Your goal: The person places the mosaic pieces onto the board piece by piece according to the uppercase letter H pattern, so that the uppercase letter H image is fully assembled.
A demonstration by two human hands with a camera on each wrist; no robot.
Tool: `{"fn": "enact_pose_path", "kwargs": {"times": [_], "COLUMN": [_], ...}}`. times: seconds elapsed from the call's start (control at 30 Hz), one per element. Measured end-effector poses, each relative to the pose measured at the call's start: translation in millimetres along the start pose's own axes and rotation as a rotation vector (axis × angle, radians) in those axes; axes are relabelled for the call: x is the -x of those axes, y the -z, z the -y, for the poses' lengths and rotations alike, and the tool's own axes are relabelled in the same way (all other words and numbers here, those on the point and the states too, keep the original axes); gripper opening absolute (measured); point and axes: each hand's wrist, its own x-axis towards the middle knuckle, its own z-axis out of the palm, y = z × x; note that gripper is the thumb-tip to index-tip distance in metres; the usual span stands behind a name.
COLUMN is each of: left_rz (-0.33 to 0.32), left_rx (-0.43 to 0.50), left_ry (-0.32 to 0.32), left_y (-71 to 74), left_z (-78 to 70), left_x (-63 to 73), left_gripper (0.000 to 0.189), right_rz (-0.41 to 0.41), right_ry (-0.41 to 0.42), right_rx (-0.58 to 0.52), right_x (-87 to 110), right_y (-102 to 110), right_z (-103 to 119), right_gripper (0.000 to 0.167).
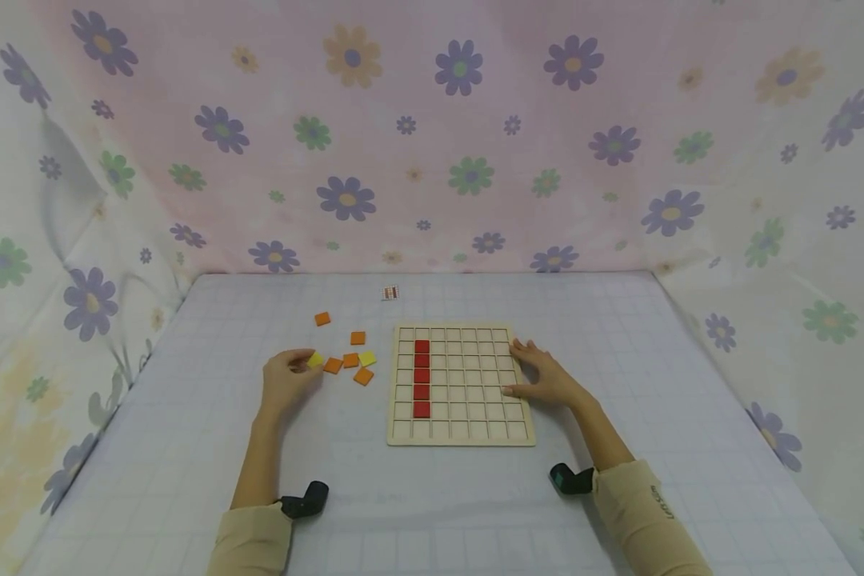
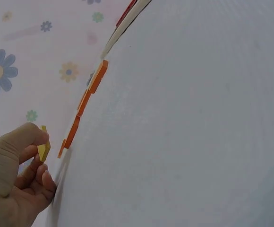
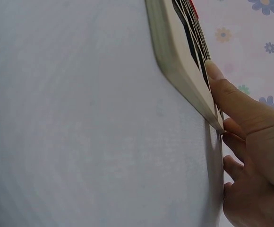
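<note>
My left hand [image 1: 286, 384] pinches a yellow square tile [image 2: 43, 147] between thumb and fingers, at the left end of a loose group of tiles. Close by on the table lie several orange tiles [image 1: 363, 376] and another yellow tile [image 1: 367, 358]. A light wooden grid board [image 1: 475, 432] lies flat to the right of them. Several red tiles [image 1: 421, 376] form one vertical column in its second column of cells. At the board's right edge, my right hand [image 1: 547, 380] holds it, thumb on top and fingers against the side; the fingers are partly hidden in the right wrist view.
A small printed card [image 1: 390, 293] lies near the back of the table [image 1: 374, 496], which has a pale cloth. Flowered cloth walls [image 1: 418, 160] stand behind and at both sides. Black wrist devices [image 1: 306, 500] sit at both cuffs.
</note>
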Motion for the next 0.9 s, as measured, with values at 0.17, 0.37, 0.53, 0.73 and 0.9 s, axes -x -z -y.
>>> {"fn": "enact_pose_path", "kwargs": {"times": [0.17,0.37,0.53,0.73,0.9], "left_rz": [0.042,0.087,0.163,0.255,0.332], "left_rx": [0.029,0.044,0.056,0.053,0.047], "left_ry": [-0.109,-0.236,-0.306,-0.37,-0.399], "left_y": [-9.1,-30.9,-52.4,-83.4,-103.7], "left_z": [-10.5,-34.4,-54.1,-65.5,-76.0], "left_x": [0.4,-0.8,-1.9,-3.2,0.3], "left_gripper": [0.034,0.032,0.029,0.028,0.029], "right_rz": [-0.001,-0.001,-0.005,-0.01,-0.009], "right_ry": [0.002,0.009,0.014,0.016,0.013], "right_rx": [-0.008,-0.013,-0.021,-0.029,-0.029], "right_x": [0.0,0.2,0.7,1.6,1.5], "right_y": [0,0,1,1,1], "right_z": [-1,0,-1,-1,0], "right_gripper": [0.084,0.084,0.084,0.085,0.085]}}
